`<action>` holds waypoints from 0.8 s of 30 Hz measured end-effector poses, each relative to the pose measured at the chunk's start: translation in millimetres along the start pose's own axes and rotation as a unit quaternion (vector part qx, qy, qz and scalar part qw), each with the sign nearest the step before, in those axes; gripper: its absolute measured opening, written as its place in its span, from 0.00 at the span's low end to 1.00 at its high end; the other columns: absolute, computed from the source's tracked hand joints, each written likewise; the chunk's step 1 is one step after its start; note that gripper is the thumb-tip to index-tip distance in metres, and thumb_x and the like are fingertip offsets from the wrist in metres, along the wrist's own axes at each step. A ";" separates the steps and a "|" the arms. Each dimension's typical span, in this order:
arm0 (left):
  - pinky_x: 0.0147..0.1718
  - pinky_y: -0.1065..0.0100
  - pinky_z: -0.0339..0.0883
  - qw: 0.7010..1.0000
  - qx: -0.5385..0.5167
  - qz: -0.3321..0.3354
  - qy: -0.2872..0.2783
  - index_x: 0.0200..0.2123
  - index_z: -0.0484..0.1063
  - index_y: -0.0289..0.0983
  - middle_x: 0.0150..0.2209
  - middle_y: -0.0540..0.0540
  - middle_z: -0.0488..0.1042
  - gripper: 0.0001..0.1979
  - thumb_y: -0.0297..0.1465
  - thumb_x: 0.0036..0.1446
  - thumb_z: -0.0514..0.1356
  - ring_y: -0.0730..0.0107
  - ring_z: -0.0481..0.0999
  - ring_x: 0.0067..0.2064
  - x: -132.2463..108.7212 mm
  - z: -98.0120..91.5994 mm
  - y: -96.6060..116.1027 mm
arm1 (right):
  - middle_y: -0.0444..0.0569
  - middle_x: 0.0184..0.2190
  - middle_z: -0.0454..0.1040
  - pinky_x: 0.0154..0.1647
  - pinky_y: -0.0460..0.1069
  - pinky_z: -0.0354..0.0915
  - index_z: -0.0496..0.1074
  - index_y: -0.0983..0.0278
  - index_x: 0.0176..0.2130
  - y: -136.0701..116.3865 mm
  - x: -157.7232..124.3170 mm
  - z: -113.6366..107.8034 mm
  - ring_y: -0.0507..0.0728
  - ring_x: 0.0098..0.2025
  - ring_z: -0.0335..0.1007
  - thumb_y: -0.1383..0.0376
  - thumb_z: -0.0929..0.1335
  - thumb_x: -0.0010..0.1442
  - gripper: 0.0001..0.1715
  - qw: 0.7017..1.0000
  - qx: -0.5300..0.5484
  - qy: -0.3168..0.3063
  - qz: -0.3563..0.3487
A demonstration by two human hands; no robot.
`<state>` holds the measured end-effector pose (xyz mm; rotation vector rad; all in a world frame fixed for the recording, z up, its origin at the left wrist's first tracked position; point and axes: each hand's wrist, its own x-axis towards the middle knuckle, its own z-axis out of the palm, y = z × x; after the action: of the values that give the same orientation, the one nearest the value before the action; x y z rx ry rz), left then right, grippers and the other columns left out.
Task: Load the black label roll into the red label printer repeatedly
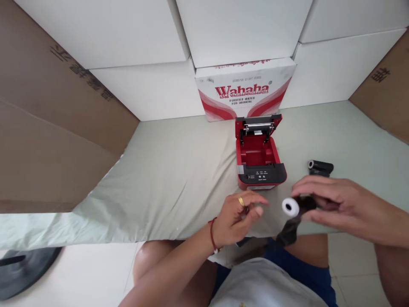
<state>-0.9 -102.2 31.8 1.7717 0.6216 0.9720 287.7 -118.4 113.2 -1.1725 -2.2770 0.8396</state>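
Note:
My right hand [341, 204] grips a paper roll [290, 207], its white end and dark core facing left. A loose piece of black wrapping [287, 233] hangs below the roll, over the table's front edge. Left of it, my left hand [239, 216] is empty, thumb and forefinger a little apart and pointing toward the roll without touching it. Just beyond my hands stands a small red and black receipt printer [263, 175] with its lid [258, 127] raised. Its red paper compartment [255, 154] holds no roll.
A second roll in black wrapping [322, 166] lies right of the printer. Behind the printer stands a white and red water carton [244, 91] against stacked white boxes [137, 34]. Brown cardboard [47, 128] rises at both sides. A pale green cloth [166, 170] covers the table.

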 end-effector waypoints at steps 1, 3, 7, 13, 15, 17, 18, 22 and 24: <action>0.26 0.69 0.66 0.995 -0.071 -0.051 -0.037 0.53 0.80 0.38 0.33 0.45 0.79 0.21 0.49 0.73 0.60 0.73 0.71 0.26 -1.7 2.9 3.5 | 0.46 0.46 0.84 0.28 0.46 0.75 0.80 0.52 0.55 -12.2 4.8 4.0 0.52 0.30 0.77 0.58 0.73 0.71 0.13 1.000 0.015 -0.022 -0.014; 0.25 0.70 0.64 0.967 -0.209 -0.117 -0.089 0.61 0.76 0.39 0.34 0.45 0.80 0.37 0.60 0.61 0.67 0.74 0.69 0.25 -4.0 9.1 7.0 | 0.47 0.51 0.84 0.44 0.47 0.79 0.80 0.53 0.55 -28.0 12.3 16.4 0.55 0.44 0.83 0.62 0.73 0.71 0.14 0.998 0.034 -0.051 -0.033; 0.36 0.68 0.73 0.906 -0.357 -0.186 -0.132 0.52 0.81 0.38 0.37 0.43 0.80 0.36 0.57 0.48 0.77 0.69 0.77 0.34 -2.6 16.4 5.1 | 0.47 0.54 0.82 0.52 0.47 0.79 0.77 0.53 0.59 -32.6 17.7 40.5 0.55 0.51 0.83 0.69 0.73 0.69 0.22 0.996 0.047 -0.059 -0.047; 0.34 0.69 0.69 0.901 -0.359 -0.211 -0.124 0.51 0.82 0.35 0.37 0.42 0.80 0.41 0.61 0.45 0.77 0.70 0.74 0.34 -1.8 13.3 4.4 | 0.49 0.56 0.80 0.53 0.49 0.79 0.74 0.53 0.63 -34.1 16.4 44.0 0.56 0.51 0.83 0.69 0.71 0.71 0.24 0.996 0.038 -0.051 -0.063; 0.34 0.67 0.71 0.945 -0.267 -0.150 -0.112 0.56 0.79 0.35 0.39 0.40 0.81 0.43 0.65 0.54 0.69 0.67 0.76 0.35 -2.4 10.9 4.7 | 0.48 0.55 0.80 0.49 0.48 0.79 0.75 0.52 0.62 -33.2 19.2 33.3 0.55 0.50 0.82 0.67 0.70 0.73 0.21 0.998 0.026 -0.031 -0.057; 0.35 0.65 0.73 0.993 -0.090 -0.026 -0.070 0.61 0.75 0.36 0.43 0.38 0.82 0.38 0.62 0.66 0.60 0.64 0.78 0.36 -3.2 8.4 2.9 | 0.47 0.52 0.80 0.40 0.48 0.77 0.79 0.52 0.59 -26.9 26.6 19.0 0.54 0.43 0.81 0.61 0.71 0.73 0.16 0.999 -0.003 0.028 -0.040; 0.36 0.64 0.74 0.998 0.018 0.053 -0.040 0.63 0.74 0.37 0.44 0.37 0.83 0.33 0.57 0.71 0.57 0.64 0.79 0.37 -3.7 7.3 0.9 | 0.47 0.50 0.80 0.35 0.48 0.75 0.80 0.52 0.57 -22.0 32.6 11.9 0.53 0.38 0.79 0.58 0.72 0.72 0.16 0.997 -0.028 0.069 -0.028; 0.39 0.63 0.77 0.903 0.309 0.289 0.081 0.65 0.69 0.34 0.48 0.36 0.84 0.21 0.38 0.75 0.56 0.62 0.83 0.41 -6.0 6.2 -10.9 | 0.46 0.41 0.81 0.34 0.51 0.69 0.84 0.52 0.56 -2.3 71.5 -2.9 0.53 0.30 0.73 0.55 0.74 0.68 0.19 0.973 -0.166 0.150 0.053; 0.43 0.62 0.78 0.872 0.351 0.320 0.118 0.64 0.70 0.32 0.47 0.37 0.84 0.21 0.36 0.74 0.58 0.60 0.83 0.45 -5.5 6.2 -14.7 | 0.46 0.41 0.84 0.37 0.53 0.68 0.83 0.53 0.57 1.1 95.8 -0.7 0.57 0.33 0.76 0.58 0.73 0.67 0.19 0.959 -0.230 0.115 0.116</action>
<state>1.6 -103.9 15.2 2.6276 0.5852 1.5649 236.8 -37.8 123.2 -1.6680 -2.2257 0.2242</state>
